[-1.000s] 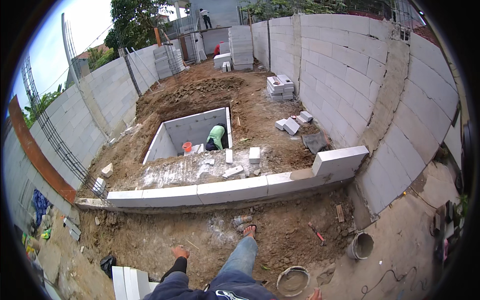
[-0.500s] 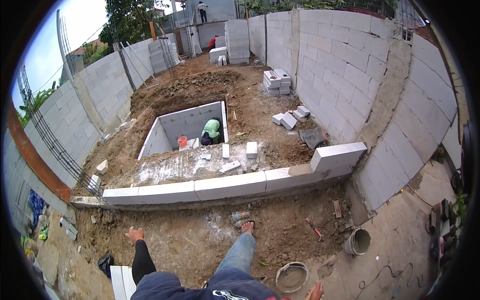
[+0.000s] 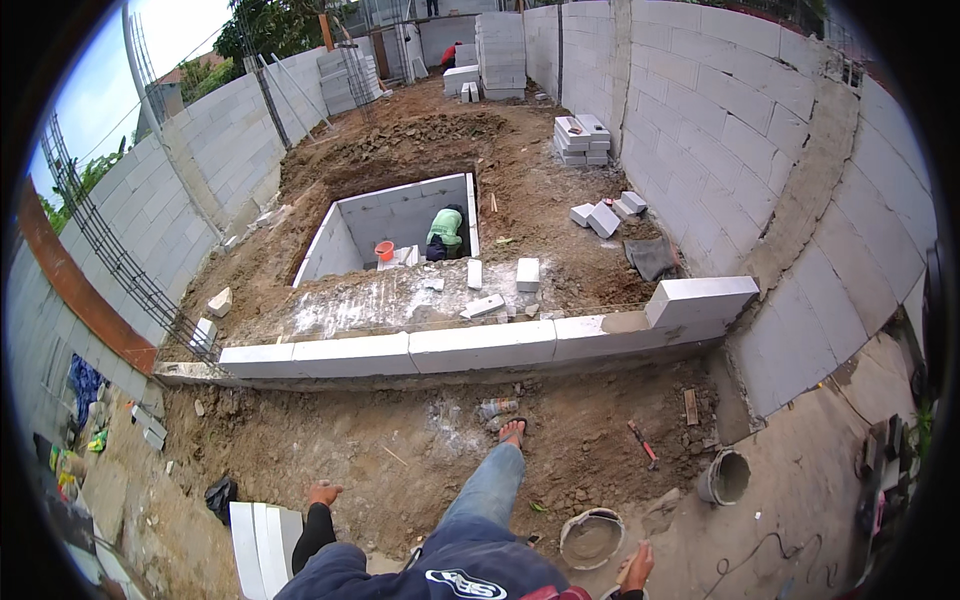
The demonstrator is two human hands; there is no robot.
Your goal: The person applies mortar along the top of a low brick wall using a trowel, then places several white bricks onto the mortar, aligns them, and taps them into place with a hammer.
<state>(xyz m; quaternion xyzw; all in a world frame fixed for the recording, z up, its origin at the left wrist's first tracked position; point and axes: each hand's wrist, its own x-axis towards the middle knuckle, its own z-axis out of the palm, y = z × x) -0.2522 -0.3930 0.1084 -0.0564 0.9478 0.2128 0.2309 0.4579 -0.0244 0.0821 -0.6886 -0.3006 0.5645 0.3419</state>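
My left hand (image 3: 323, 493) hangs over the dirt at my left side, fingers partly stretched and nothing in it. Beside that forearm stand several long white blocks (image 3: 262, 548) on end. At the lower edge my right hand (image 3: 637, 567) is curled, with what it grips too small to make out. Nearest to it is a round bucket of grey mortar (image 3: 591, 540). Ahead of me runs a low wall of white blocks (image 3: 480, 345), with one block (image 3: 700, 302) standing higher at its right end. My sandalled foot (image 3: 512, 432) is on the dirt before this wall.
A red-handled hammer (image 3: 642, 444) and a brick-like piece (image 3: 691, 406) lie on the dirt at right, near a grey bucket (image 3: 724, 478). Beyond the low wall, a person in green (image 3: 444, 231) bends inside a block-lined pit. Rebar (image 3: 115, 255) leans at left.
My left hand has come in closer to my body and turned toward the right. My right hand has risen further into view. The whole view has shifted slightly.
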